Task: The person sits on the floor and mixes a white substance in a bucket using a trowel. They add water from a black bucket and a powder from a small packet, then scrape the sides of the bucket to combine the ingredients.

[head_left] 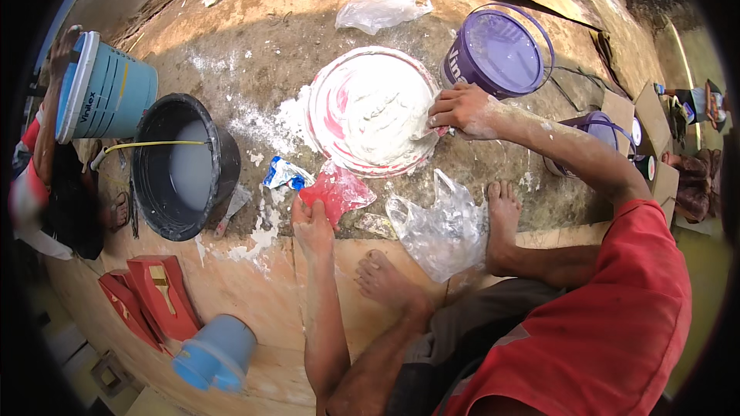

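Note:
My left hand [313, 229] pinches the lower left edge of a red plastic piece [344, 187] dusted with white. Right beside it lies a crumpled blue and white wrapper [287, 175]. At the right rim of a round, shallow red basin [332, 156] is my right hand [465, 112], its fingers curled down. A bit of something reddish and whitish shows under those fingers, too covered to name. Thick white paste [385, 112] fills most of the basin, with red streaks showing through at its left side.
A black bucket [225, 162] of cloudy liquid and a blue tub [127, 92] stand left. Purple buckets [501, 50] are at right. Clear bags [443, 231] lie near my feet; a scraper [233, 210], brush [161, 285] and blue pail [231, 339] sit lower left. Another person is far left.

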### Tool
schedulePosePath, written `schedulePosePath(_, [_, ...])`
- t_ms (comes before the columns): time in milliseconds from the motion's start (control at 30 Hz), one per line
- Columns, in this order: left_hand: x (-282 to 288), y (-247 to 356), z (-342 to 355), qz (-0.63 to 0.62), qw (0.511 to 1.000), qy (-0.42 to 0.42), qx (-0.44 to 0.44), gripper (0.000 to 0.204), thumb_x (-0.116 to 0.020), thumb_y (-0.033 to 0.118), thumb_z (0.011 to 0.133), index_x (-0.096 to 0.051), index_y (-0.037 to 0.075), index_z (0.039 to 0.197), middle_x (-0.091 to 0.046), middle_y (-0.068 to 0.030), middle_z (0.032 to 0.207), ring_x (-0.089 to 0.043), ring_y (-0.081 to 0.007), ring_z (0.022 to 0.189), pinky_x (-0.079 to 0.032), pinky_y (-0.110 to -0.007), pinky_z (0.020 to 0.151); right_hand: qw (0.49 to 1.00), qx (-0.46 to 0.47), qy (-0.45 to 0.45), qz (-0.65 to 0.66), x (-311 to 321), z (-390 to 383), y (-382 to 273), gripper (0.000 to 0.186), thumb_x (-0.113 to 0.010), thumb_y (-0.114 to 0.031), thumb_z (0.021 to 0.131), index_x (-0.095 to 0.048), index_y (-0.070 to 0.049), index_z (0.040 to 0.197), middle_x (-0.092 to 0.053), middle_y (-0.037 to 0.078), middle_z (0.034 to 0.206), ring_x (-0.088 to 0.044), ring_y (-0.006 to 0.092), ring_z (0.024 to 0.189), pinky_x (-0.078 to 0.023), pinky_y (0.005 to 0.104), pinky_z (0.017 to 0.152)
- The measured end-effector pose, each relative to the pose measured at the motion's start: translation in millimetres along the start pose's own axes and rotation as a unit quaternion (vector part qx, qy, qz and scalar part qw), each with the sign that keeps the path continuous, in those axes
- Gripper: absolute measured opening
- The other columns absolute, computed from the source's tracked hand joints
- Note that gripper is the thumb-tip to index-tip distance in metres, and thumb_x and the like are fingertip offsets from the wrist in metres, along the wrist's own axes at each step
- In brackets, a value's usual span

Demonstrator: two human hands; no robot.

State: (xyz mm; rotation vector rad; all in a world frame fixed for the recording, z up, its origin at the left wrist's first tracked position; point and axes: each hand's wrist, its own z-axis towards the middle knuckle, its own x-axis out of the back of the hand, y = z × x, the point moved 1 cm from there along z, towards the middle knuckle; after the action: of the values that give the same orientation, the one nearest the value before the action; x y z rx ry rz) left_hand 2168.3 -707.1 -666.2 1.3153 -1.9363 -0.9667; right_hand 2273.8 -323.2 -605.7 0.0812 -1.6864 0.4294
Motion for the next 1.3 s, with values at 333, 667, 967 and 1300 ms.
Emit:
schedulePosePath(333, [-26,12,2,-0.006,0.999,-0.038,-0.019,0.031,-0.054,0.008,0.102,-0.052,-0.002,0.132,-0.07,-0.0072,0.091,-0.061,-0.0108,0.062,-0.049,-0.027,0.045,0.999,0.034,-0.023,-0.029,-56,-4,-15,0.024,-0.066,-0.021,0.085,-0.071,-0.018,0.108,-0.068,-0.005,0.115,-0.06,0.0164,0.114,-0.046,0.0368,0.087])
schedulePosePath(667, [-28,6,-1,-0.015,0.999,-0.028,-0.037,0.031,-0.055,0.009,0.102,-0.052,-0.002,0.131,-0.071,-0.0079,0.093,-0.063,-0.0117,0.065,-0.05,-0.029,0.046,0.985,-0.139,0.087,-0.056,-65,81,-13,0.02,-0.067,-0.031,0.09,-0.072,-0.014,0.098,-0.07,0.002,0.096,-0.068,0.0222,0.1,-0.052,0.0406,0.083])
schedulePosePath(967, [-17,3,-10,-0.028,0.999,-0.03,-0.028,0.033,-0.057,0.01,0.101,-0.051,-0.002,0.132,-0.071,-0.0084,0.094,-0.062,-0.0125,0.064,-0.049,-0.029,0.045,0.983,-0.146,0.085,-0.067,-55,87,-4,0.02,-0.063,-0.021,0.091,-0.073,-0.017,0.108,-0.068,-0.002,0.109,-0.062,0.0185,0.11,-0.049,0.0388,0.088])
schedulePosePath(1300, [-30,24,6,-0.01,0.995,-0.069,-0.078,0.041,-0.055,0.009,0.101,-0.045,-0.007,0.137,-0.07,-0.0103,0.09,-0.06,-0.0124,0.059,-0.047,-0.03,0.044,0.975,-0.158,0.137,-0.07,-57,91,-6,0.021,-0.065,-0.022,0.088,-0.075,-0.019,0.106,-0.071,-0.004,0.111,-0.062,0.0179,0.111,-0.048,0.0399,0.089])
